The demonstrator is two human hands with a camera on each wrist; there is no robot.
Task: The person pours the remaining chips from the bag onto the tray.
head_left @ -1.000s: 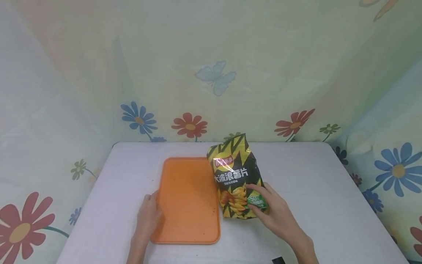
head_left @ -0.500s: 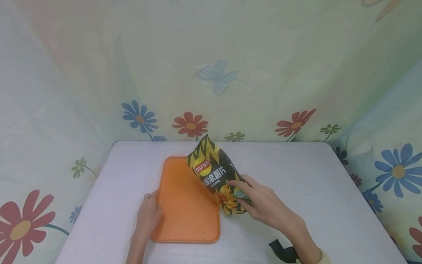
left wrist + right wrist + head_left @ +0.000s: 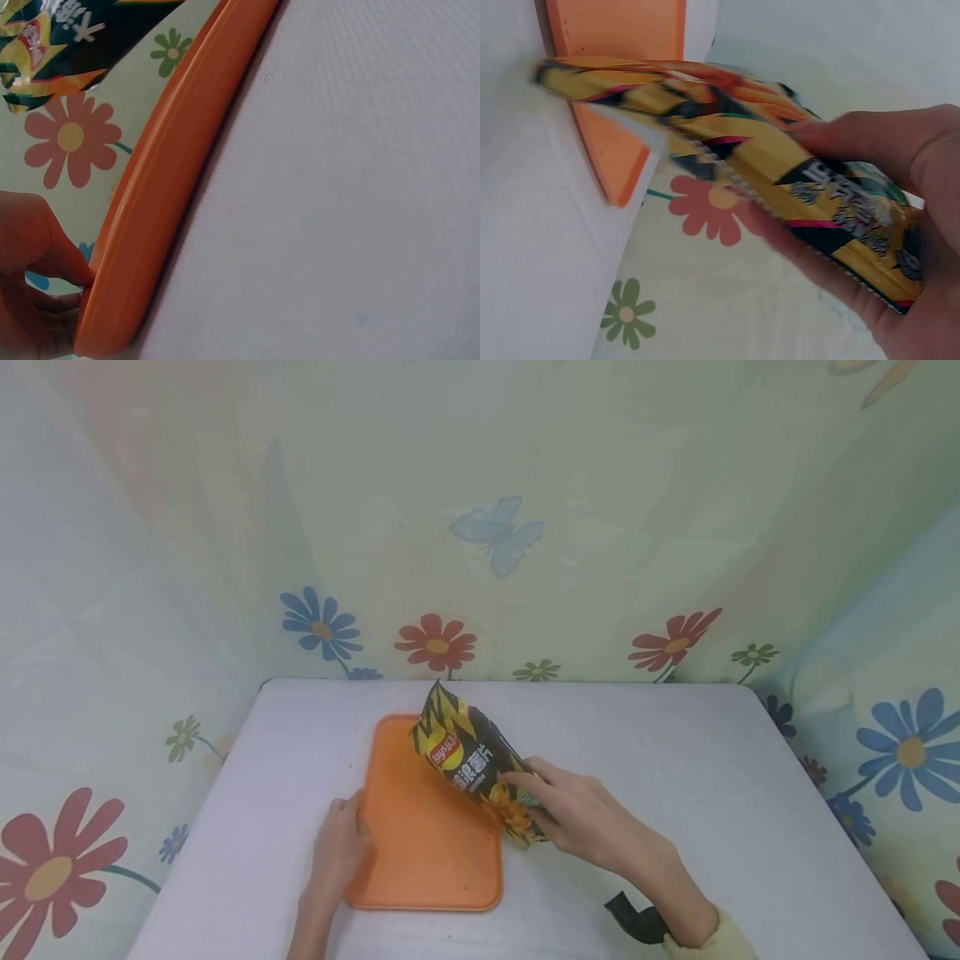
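My right hand [image 3: 592, 818] grips a black and yellow bag of potato chips [image 3: 472, 756] by its lower end, thumb on one face and fingers on the other. Tilted to the left, the bag leans over the upper right part of an orange tray [image 3: 420, 872]. In the right wrist view the chip bag [image 3: 780, 172] lies between thumb and fingers, partly hidden by the hand. My left hand [image 3: 339, 845] pinches the tray's left edge. The left wrist view shows thumb and fingers at the end of the tray's raised rim [image 3: 169, 172].
A white-covered table [image 3: 660, 760] carries the tray. A curved black strip [image 3: 637, 922] shows beside my right sleeve [image 3: 716, 939]. Behind the table hangs a flowered curtain [image 3: 570, 543], which also closes off both sides. A few dark specks dot the tray's surface.
My right hand has carried the chip bag leftward, from the tray's right side to over it, and tipped its top to the left. The left hand keeps its hold on the tray.
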